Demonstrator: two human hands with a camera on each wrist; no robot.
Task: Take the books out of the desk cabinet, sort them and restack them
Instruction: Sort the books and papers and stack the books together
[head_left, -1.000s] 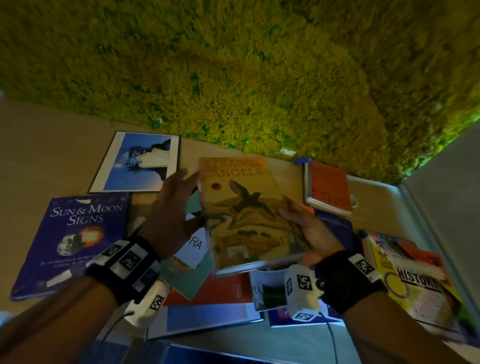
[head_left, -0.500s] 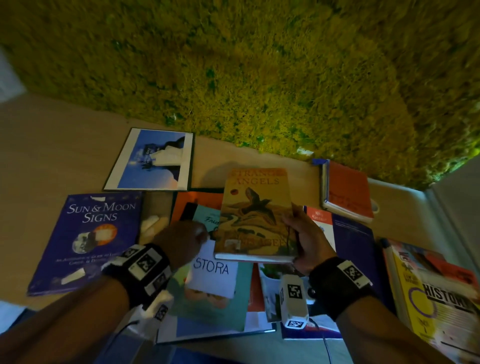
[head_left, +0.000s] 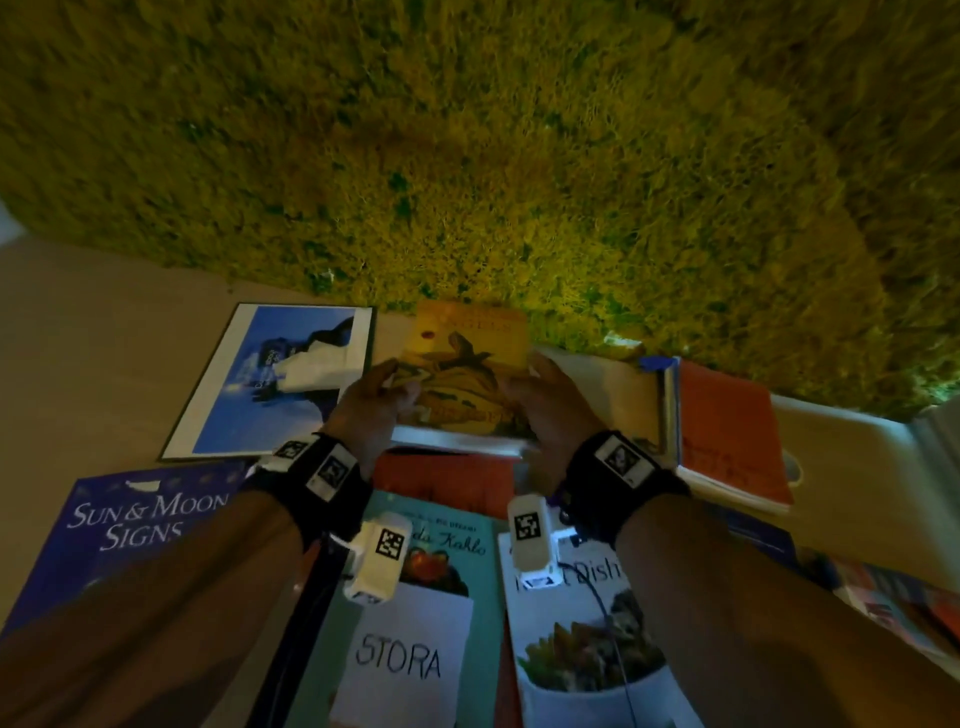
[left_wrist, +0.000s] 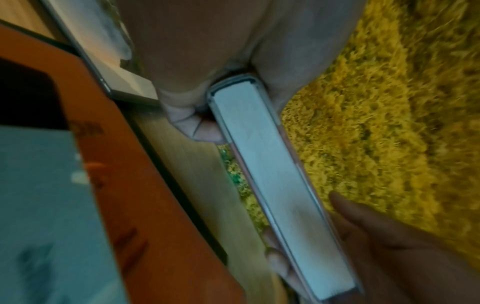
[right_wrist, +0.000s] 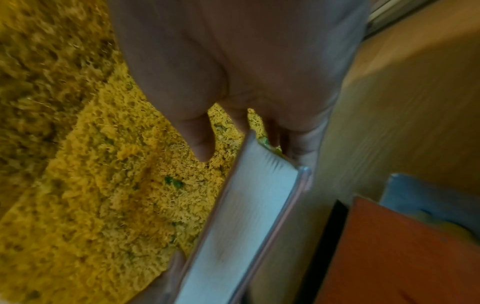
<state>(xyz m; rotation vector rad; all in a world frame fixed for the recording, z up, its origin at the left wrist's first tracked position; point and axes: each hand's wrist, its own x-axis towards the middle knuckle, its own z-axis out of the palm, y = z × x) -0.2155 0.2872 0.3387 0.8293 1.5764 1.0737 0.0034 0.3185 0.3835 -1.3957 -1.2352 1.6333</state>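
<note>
A yellow hardback with a bird on its cover, the Strange Angels book (head_left: 467, 374), is held above the wooden desk near the moss wall. My left hand (head_left: 371, 410) grips its left edge and my right hand (head_left: 540, 410) grips its right edge. In the left wrist view the book's white page block (left_wrist: 275, 185) runs between thumb and fingers of my left hand (left_wrist: 221, 111). The right wrist view shows my right hand (right_wrist: 254, 133) around the page block (right_wrist: 246, 226), thumb over the cover.
Books lie flat across the desk: a blue picture book (head_left: 280, 379) left, Sun & Moon Signs (head_left: 130, 530), a teal book with a STORA note (head_left: 410, 660), a food book (head_left: 587, 649), an orange book (head_left: 727, 431) right. The moss wall (head_left: 467, 156) stands behind.
The book has moved away from me toward the moss wall. My left hand, off the book half a second ago, now holds its left edge again.
</note>
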